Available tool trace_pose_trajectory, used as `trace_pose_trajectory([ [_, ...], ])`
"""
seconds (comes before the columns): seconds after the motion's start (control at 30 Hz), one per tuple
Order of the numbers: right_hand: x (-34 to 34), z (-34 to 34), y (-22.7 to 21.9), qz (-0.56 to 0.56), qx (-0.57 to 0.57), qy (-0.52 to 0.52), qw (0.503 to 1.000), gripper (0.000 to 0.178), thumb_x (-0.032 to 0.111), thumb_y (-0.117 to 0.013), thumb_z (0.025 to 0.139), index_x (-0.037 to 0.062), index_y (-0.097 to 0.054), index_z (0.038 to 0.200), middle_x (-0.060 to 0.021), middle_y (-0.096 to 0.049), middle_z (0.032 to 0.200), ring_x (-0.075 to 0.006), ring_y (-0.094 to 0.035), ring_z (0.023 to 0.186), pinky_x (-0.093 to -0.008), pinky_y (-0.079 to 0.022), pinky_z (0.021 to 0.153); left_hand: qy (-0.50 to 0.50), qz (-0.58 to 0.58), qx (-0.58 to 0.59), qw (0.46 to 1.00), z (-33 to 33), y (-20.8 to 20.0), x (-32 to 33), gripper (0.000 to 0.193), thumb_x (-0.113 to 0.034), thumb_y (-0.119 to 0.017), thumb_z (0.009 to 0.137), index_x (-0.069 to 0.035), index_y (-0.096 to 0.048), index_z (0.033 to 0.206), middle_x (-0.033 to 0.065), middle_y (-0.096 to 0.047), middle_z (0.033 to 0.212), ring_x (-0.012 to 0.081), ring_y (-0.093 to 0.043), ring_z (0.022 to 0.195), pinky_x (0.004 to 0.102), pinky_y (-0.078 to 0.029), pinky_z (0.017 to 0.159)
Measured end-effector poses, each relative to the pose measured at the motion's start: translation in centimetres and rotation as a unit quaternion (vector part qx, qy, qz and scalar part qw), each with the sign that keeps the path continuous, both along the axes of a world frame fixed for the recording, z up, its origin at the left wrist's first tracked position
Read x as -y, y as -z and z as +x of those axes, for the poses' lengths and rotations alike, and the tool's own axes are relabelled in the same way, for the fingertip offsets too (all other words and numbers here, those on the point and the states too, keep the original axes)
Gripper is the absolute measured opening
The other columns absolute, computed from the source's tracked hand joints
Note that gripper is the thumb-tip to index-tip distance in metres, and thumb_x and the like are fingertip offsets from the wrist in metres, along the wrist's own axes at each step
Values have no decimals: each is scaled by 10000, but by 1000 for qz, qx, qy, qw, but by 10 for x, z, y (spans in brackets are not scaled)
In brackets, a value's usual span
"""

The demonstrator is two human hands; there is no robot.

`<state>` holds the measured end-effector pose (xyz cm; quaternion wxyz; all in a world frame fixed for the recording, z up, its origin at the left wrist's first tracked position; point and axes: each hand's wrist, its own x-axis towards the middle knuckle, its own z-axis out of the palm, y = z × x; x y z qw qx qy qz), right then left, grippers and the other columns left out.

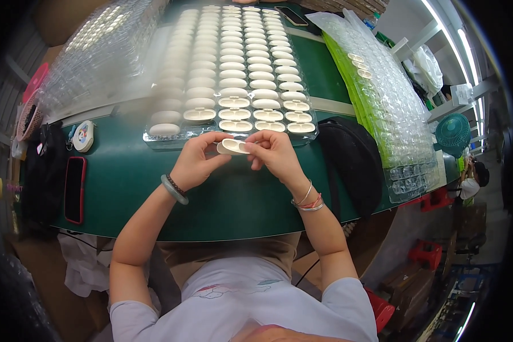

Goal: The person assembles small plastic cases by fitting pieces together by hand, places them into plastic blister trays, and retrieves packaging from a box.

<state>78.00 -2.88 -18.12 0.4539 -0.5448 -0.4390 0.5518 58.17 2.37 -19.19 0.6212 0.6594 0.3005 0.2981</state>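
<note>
Green tabletop (211, 211): we are working at its near edge, with a clear tray (159, 138) of pale oval cases (232, 65) lying before us.
Held case (233, 146): we are holding it just in front of the tray's near rim, its hollows showing.
Left hand (195, 161): we are pinching the case's left end between thumb and fingertips, the hand only slightly open.
Right hand (276, 153): we are gripping the other end, thumb on the rim, other fingers curling under.
Slip: we are relying on fingertips alone, so a loosening pinch could be dropping the smooth shell onto the open cases (235, 114) nearby.
Hinge: we are risking strain, we judge, if both hands are twisting unevenly.
Tray rim: we are reaching close, so a knuckle could be jolting the rows.
Black pouch (350, 159): we are resting it beside the tray's corner; a brushing right forearm could be shoving it in.
</note>
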Motion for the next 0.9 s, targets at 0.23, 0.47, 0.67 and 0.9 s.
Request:
trace_pose_trajectory([
  [0.23,-2,2,-3,-23,24,-23,999,149,84,-651,812,-29,-602,895,-60,-606,625,-85,-554,470,-179,-426,423,-2,30,-7,1000,1,1,2,355,-18,-640,765,30,-572,1110,82,-613,997,126,-598,885,277,-487,826],
  [0.47,-1,-2,-3,-16,52,-5,998,185,99,-650,813,-40,-599,924,-56,-595,603,-78,-534,453,-178,-402,409,13,24,-16,1000,0,1,1,354,-21,-644,761,30,-575,1104,80,-611,996,115,-592,831,274,-487,805],
  [0.67,0,-5,1,9,168,-12,986,182,140,-648,817,-21,-647,901,-31,-593,608,-66,-531,462,-190,-395,403,14,34,7,999,2,2,2,335,-35,-639,776,35,-570,1096,69,-613,975,111,-591,820,264,-487,772],
  [0.9,7,-17,1,147,282,17,948,151,119,-612,835,-15,-651,892,-73,-633,678,-119,-596,533,-219,-452,491,-9,-71,14,997,2,9,1,270,-76,-616,827,34,-561,1068,51,-606,941,104,-595,792,240,-498,729],
])
